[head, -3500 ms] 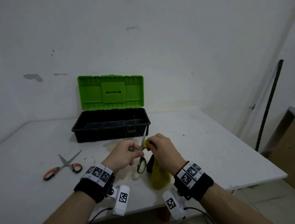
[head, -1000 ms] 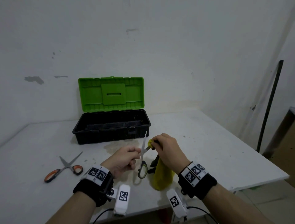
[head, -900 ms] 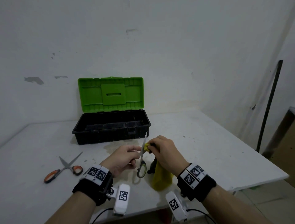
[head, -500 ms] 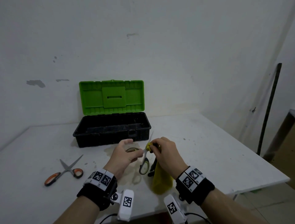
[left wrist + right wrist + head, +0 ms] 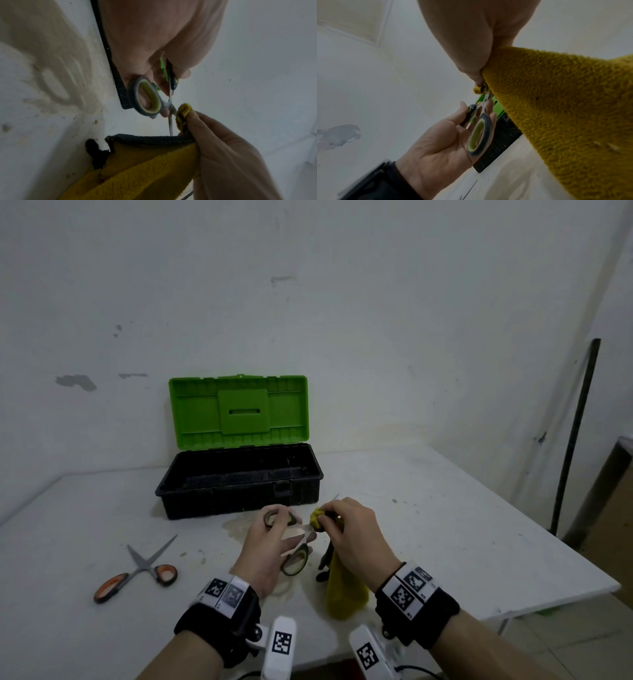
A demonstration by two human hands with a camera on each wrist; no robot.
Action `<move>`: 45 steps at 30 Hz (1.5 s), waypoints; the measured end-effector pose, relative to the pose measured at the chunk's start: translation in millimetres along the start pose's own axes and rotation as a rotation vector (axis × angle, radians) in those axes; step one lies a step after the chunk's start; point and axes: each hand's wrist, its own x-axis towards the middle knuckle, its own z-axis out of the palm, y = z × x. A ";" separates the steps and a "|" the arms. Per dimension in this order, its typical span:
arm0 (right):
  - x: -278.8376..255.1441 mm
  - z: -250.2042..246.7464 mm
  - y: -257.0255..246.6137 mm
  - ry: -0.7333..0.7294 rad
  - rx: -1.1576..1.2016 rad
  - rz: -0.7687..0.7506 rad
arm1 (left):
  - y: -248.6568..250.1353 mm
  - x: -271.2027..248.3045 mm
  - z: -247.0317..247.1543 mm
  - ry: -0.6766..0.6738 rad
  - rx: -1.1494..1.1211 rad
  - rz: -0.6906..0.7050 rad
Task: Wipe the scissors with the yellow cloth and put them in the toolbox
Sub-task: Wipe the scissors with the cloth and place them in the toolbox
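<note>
I hold grey-and-green-handled scissors [image 5: 296, 561] in my left hand [image 5: 274, 537], above the table in front of the open toolbox [image 5: 239, 501]. The handles are spread apart, with a finger through one loop [image 5: 132, 94]. My right hand [image 5: 337, 517] pinches a fold of the yellow cloth [image 5: 344, 590] around a blade near the pivot. The rest of the cloth [image 5: 565, 108] hangs down to the table. The blade tip pokes out past my right fingers. The toolbox is black, its green lid [image 5: 239, 409] raised against the wall.
A second pair of scissors with orange handles [image 5: 144, 568] lies on the white table [image 5: 445, 525] to the left. The table's right edge runs close to my right arm. A dark pole [image 5: 575, 433] leans on the wall at right.
The scissors stood upright with the handles together; now my left hand has spread the handles apart and tilted them. My right hand stays pinching the cloth on the blade.
</note>
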 end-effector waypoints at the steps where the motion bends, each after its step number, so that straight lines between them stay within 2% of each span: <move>1: -0.9 0.7 -0.4 -0.005 0.004 0.002 | -0.7 -0.5 1.0 -0.005 -0.008 0.004; 8: -3.5 2.6 -3.2 -0.010 0.010 -0.018 | -4.7 3.8 3.3 0.019 -0.098 -0.151; 12: -4.2 0.8 -6.9 -0.018 0.011 -0.024 | -1.3 -0.2 4.7 0.031 -0.098 -0.183; 18: -2.0 -13.3 -3.4 0.104 0.081 0.082 | -4.3 5.7 -5.0 0.121 0.083 -0.029; 20: -2.1 -14.6 -5.5 0.082 0.073 0.052 | -5.1 6.8 -5.7 0.133 0.124 0.002; 24: -5.0 -1.0 -10.3 -0.006 0.044 -0.113 | -9.0 5.3 -1.1 0.073 0.139 0.036; 29: -5.2 6.8 -10.2 -0.071 -0.034 -0.155 | -10.7 0.2 -3.4 0.043 0.247 0.121; 32: 2.1 0.4 -5.4 -0.049 -0.053 -0.092 | -10.0 -0.1 -6.7 0.042 0.283 0.135; 36: 22.2 -14.2 17.0 0.102 -0.039 0.096 | -9.8 3.6 -7.5 0.080 0.268 0.126; 38: 21.2 -15.5 14.1 0.130 -0.027 0.071 | -9.6 6.2 -7.1 0.100 0.238 0.121; 42: 2.2 -0.5 -8.1 -0.016 0.002 -0.096 | -11.1 7.1 -4.0 0.073 0.221 0.123; 45: 5.3 3.3 -2.5 -0.041 -0.018 -0.086 | -11.5 6.1 -4.0 0.058 0.240 0.132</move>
